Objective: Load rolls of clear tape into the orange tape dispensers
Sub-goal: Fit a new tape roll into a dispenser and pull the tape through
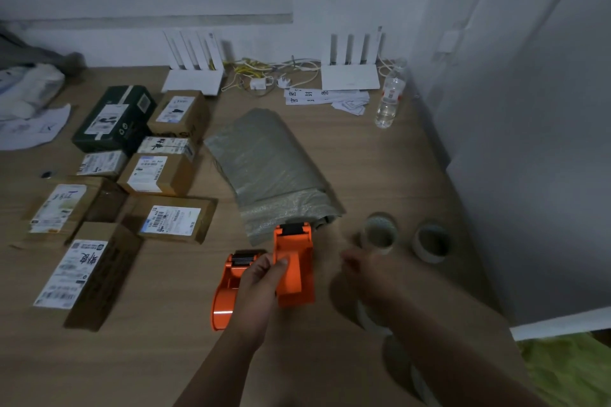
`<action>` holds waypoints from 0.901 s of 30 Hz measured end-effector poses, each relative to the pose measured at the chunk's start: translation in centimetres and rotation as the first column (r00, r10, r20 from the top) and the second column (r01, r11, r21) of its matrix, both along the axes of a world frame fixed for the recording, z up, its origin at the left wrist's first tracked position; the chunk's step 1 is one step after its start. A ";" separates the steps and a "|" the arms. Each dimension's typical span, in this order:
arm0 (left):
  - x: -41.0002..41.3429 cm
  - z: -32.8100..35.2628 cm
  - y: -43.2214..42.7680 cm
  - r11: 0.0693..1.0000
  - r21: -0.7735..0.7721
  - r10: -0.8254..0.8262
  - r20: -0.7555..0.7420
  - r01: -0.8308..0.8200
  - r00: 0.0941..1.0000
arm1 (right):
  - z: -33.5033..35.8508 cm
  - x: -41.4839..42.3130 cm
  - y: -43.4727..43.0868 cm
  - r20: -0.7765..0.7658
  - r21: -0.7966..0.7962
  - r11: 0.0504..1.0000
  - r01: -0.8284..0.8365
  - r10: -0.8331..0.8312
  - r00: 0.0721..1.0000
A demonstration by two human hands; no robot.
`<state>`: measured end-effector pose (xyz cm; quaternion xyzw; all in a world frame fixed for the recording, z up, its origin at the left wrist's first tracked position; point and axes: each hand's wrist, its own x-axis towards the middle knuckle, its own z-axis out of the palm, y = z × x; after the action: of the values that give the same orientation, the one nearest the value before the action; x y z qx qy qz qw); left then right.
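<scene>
On the wooden table two orange tape dispensers sit side by side near the bottom centre. The left hand lies across them: its thumb presses the face of the taller dispenser, while the fingers curl behind it out of sight, so it appears to grip that one. The second dispenser lies on its side at about nine o'clock from the first, partly hidden under the same hand; whether the hand touches it is hard to say.

The right hand is smeared by motion blur at three o'clock from the taller dispenser. Its fingers seem loosely spread and hold nothing I can make out, but the blur leaves that unsure.

Two rolls of clear tape stand on the table beyond the right hand: the nearer roll at about one o'clock from it, the farther roll just to that roll's right. A pale rounded shape under the right forearm may be another roll (too hidden to tell).

A grey padded mailer bundle lies at twelve o'clock from the dispensers, labelled cardboard parcels at ten o'clock, and a water bottle and two white routers stand along the far edge.
</scene>
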<state>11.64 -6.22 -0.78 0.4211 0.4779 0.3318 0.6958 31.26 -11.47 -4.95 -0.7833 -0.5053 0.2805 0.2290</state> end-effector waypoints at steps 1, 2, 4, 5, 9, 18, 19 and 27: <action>-0.1 0.0 0.1 1.000 -0.002 0.001 0.007 -0.001 1.000 | -0.5 -1.7 0.2 -0.084 -0.013 1.000 0.029 -0.030 0.996; -0.2 0.0 0.1 1.000 -0.005 0.005 0.008 -0.005 1.000 | -1.3 -3.0 0.4 -0.149 -0.071 0.995 0.076 -0.086 0.985; -0.3 -0.1 0.2 1.000 -0.017 0.013 0.007 -0.013 1.000 | -3.1 -5.0 0.5 -0.229 -0.205 0.968 0.143 -0.189 0.955; -0.3 -0.2 0.2 1.000 -0.028 0.015 0.007 -0.015 1.000 | -3.8 -5.8 0.5 -0.290 -0.228 0.960 0.160 -0.223 0.931; -0.6 -0.4 0.1 0.997 -0.074 0.021 0.021 -0.019 1.000 | -5.0 -7.2 0.1 -0.457 -0.260 0.922 0.287 -0.380 0.804; -2.1 -4.3 -1.2 0.988 0.044 -0.140 -0.192 0.151 0.971 | -6.3 -8.0 -1.3 -0.527 -0.329 0.867 0.373 -0.497 0.690; -2.2 -4.7 -1.3 0.986 0.049 -0.147 -0.233 0.162 0.961 | -6.4 -8.1 -1.4 -0.525 -0.336 0.861 0.382 -0.508 0.683; -2.7 -6.8 -2.3 0.969 0.051 -0.208 -0.364 0.243 0.908 | -6.6 -9.0 -1.7 -0.419 -0.399 0.840 0.368 -0.524 0.742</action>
<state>8.98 -8.50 -7.61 0.5593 0.5274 0.1899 0.6107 22.28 -13.14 -11.54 -0.8033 -0.1740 0.4853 0.2982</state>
